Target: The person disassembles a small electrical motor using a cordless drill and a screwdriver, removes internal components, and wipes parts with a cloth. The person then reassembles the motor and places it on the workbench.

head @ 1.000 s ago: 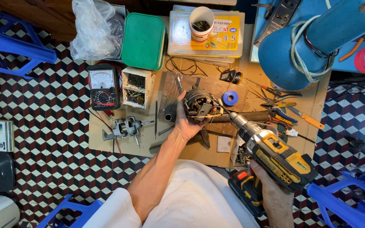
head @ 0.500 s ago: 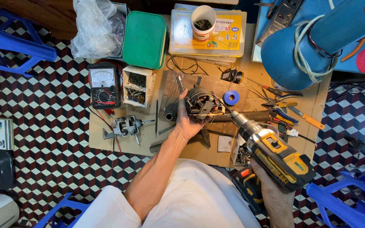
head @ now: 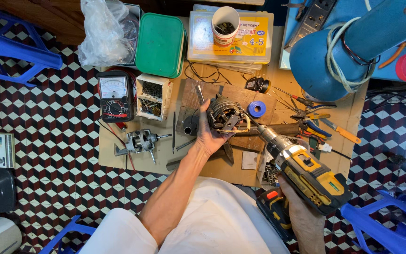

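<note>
My left hand (head: 208, 134) grips a small electric motor (head: 225, 114) with copper windings and a metal frame, holding it on a wooden block (head: 243, 96) in the middle of the cardboard work surface (head: 118, 157). In my right hand (head: 300, 217) is a yellow and black cordless drill (head: 306, 169), its chuck pointing up and left at the motor's right side. The tip of the drill meets the motor near the yellowish wire. A second, bare motor with a shaft (head: 141, 141) lies to the left of my forearm.
An analogue multimeter (head: 114, 96), a small box of screws (head: 152, 96), a green lidded box (head: 160, 44), a plastic parts case with a cup on it (head: 231, 35), a blue tape roll (head: 256, 109), pliers and screwdrivers (head: 316, 122), a blue fan housing (head: 353, 47), blue plastic stools (head: 10, 42).
The drill has moved up and left, closer in on the motor. My left hand has kept its hold on the motor with only a slight shift.
</note>
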